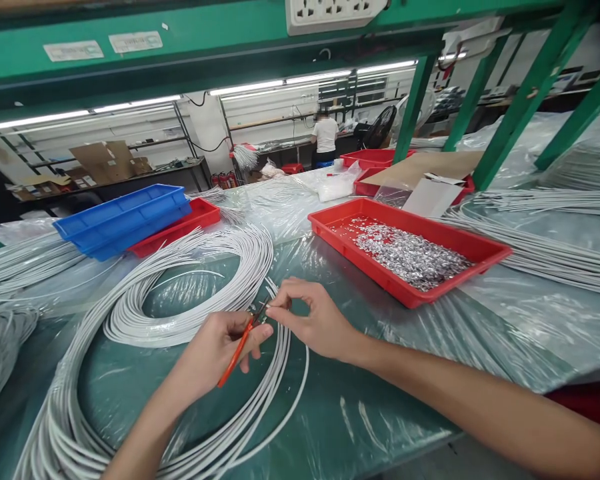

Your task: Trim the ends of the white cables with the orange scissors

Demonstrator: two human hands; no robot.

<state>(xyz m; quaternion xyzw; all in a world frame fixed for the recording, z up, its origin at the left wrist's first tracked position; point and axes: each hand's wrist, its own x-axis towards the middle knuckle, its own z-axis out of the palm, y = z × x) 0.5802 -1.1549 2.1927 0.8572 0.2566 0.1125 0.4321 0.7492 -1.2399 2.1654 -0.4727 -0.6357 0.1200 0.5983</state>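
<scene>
My left hand (225,350) is closed around an orange-handled hand cutter (237,353), its dark metal tip angled up and to the right. Thumb and forefinger of my right hand (313,317) pinch together right at that tip; what lies between them is too small to make out. Beneath both hands run white cables (283,353), whose loose ends show just behind my right fingers. One cable (306,373) curves apart from the bundle and passes behind my right hand. A large coil of white cable (190,327) lies to the left, touching the loose bundle.
A red tray (410,293) of small silvery metal pieces (415,257) stands at the right. Blue trays (125,220) rest over another red tray (205,215) at the left. More cables (555,247) lie far right. Green posts (520,100) rise behind; a person (325,137) is in the background.
</scene>
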